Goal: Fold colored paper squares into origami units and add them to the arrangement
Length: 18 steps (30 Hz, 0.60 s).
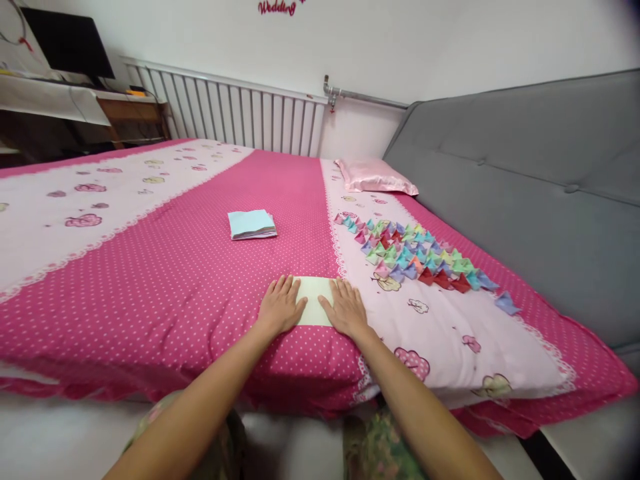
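A pale yellow sheet of paper [315, 301] lies flat near the front edge of the bed. My left hand [283, 304] rests palm down over its left side, fingers stretched out. Over the right side lies my right hand [346, 305], also flat with its fingers extended. The middle of the sheet shows between my two thumbs; its side edges are hidden under the hands. Farther back sits a stack of square paper [251, 224] with a light blue sheet on top. To the right, several rows of small folded paper boats [410, 253] stand in many colours.
The bed cover [190, 280] is pink with white dots and pale printed bands. A pink pillow [375, 177] lies by the grey headboard [525, 167]. A white radiator [240, 107] lines the wall, and a desk with a monitor [70, 43] stands back left.
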### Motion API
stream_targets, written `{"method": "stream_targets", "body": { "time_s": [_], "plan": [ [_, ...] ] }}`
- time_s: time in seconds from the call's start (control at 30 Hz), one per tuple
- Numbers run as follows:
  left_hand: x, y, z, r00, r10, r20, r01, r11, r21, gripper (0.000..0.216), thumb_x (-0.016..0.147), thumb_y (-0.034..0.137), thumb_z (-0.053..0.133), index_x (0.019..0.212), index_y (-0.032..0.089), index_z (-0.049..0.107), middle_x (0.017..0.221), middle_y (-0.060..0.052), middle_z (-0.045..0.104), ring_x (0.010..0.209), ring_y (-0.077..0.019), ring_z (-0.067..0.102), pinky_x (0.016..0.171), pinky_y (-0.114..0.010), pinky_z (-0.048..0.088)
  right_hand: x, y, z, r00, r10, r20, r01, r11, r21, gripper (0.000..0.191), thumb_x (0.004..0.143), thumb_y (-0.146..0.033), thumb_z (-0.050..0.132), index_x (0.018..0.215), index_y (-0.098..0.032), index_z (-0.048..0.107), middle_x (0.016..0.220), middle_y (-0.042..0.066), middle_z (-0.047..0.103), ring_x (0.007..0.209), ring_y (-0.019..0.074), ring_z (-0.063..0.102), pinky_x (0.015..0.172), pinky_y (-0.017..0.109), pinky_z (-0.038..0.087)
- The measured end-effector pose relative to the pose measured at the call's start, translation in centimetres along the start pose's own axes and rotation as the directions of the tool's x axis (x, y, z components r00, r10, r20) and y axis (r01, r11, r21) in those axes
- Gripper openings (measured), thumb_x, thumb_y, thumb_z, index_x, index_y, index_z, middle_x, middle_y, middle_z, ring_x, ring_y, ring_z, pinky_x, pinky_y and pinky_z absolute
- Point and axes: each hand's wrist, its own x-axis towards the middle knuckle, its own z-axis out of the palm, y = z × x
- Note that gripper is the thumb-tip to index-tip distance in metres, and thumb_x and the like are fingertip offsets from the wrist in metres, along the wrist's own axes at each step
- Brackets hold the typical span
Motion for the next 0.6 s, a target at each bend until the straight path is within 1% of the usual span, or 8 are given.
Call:
{"method": "stream_targets", "body": {
  "time_s": [0.1,0.23,0.3,0.37,0.47,0.53,0.6],
  "plan": [
    [-0.5,-0.1,-0.2,1.000,-0.023,0.009,0.023,1.000,0.009,0.059,0.087,0.047,0.023,0.134,0.013,0.031,0.139,-0.013,0.030,0.129,-0.0272,0.023,0.105,-0.041,0.014,-0.8,0.3,-0.4,0.998,0.055,0.006,-0.055,0.997,-0.046,0.070,0.084,-0.056,0.022,0.136,-0.009,0.024,0.143,0.014,0.022,0.132,0.0297,0.013,0.104,0.047,0.005],
    [-1.5,0.0,-0.7,0.998,-0.052,0.020,0.051,0.997,0.052,0.056,0.088,0.043,0.022,0.133,0.013,0.032,0.139,-0.013,0.031,0.129,-0.0263,0.022,0.105,-0.041,0.016,-2.2,0.9,-1.0,0.993,0.116,0.013,-0.114,0.987,-0.113,0.063,0.086,-0.050,0.021,0.137,-0.012,0.024,0.144,0.011,0.021,0.132,0.0275,0.012,0.105,0.045,0.006],
    [-2.3,-0.2,-1.0,0.998,-0.054,0.017,0.053,0.996,0.078,0.053,0.089,0.039,0.022,0.133,0.012,0.032,0.139,-0.013,0.032,0.129,-0.0263,0.024,0.104,-0.042,0.017,-2.8,1.3,-1.4,0.992,0.124,-0.001,-0.123,0.984,-0.128,0.059,0.087,-0.045,0.023,0.136,-0.012,0.025,0.143,0.010,0.023,0.131,0.0271,0.016,0.105,0.044,0.008],
    [-3.2,-0.7,-1.4,0.998,-0.055,0.017,0.053,0.995,0.090,0.051,0.089,0.034,0.023,0.132,0.010,0.033,0.138,-0.014,0.034,0.128,-0.0262,0.026,0.104,-0.042,0.019,-3.2,1.9,-1.9,0.992,0.121,-0.042,-0.125,0.985,-0.122,0.056,0.087,-0.039,0.026,0.135,-0.008,0.028,0.141,0.013,0.028,0.130,0.0268,0.021,0.105,0.042,0.012],
    [-3.9,-1.5,-2.2,0.997,-0.071,-0.009,0.072,0.994,0.084,0.048,0.089,0.027,0.023,0.129,0.003,0.037,0.133,-0.017,0.039,0.125,-0.0251,0.032,0.104,-0.039,0.024,-3.2,2.8,-2.5,0.981,0.149,-0.128,-0.157,0.986,-0.053,0.056,0.086,-0.031,0.028,0.133,0.000,0.026,0.135,0.019,0.036,0.124,0.0267,0.032,0.103,0.041,0.020],
    [-3.8,-1.9,-2.9,0.993,-0.097,-0.064,0.100,0.994,0.050,0.047,0.089,0.025,0.022,0.127,0.001,0.039,0.131,-0.018,0.042,0.124,-0.0248,0.035,0.102,-0.038,0.028,-2.9,3.3,-2.8,0.965,0.179,-0.193,-0.175,0.984,0.040,0.057,0.086,-0.031,0.027,0.133,0.002,0.023,0.133,0.022,0.038,0.121,0.0274,0.038,0.100,0.040,0.027],
    [-3.4,-1.7,-3.4,0.983,-0.112,-0.143,0.112,0.994,-0.007,0.047,0.089,0.026,0.023,0.126,0.001,0.039,0.132,-0.019,0.041,0.124,-0.0248,0.034,0.102,-0.038,0.029,-2.5,3.4,-3.0,0.943,0.196,-0.270,-0.163,0.976,0.142,0.058,0.087,-0.034,0.026,0.133,0.001,0.024,0.133,0.022,0.038,0.120,0.0275,0.039,0.099,0.041,0.029]
  ]
}}
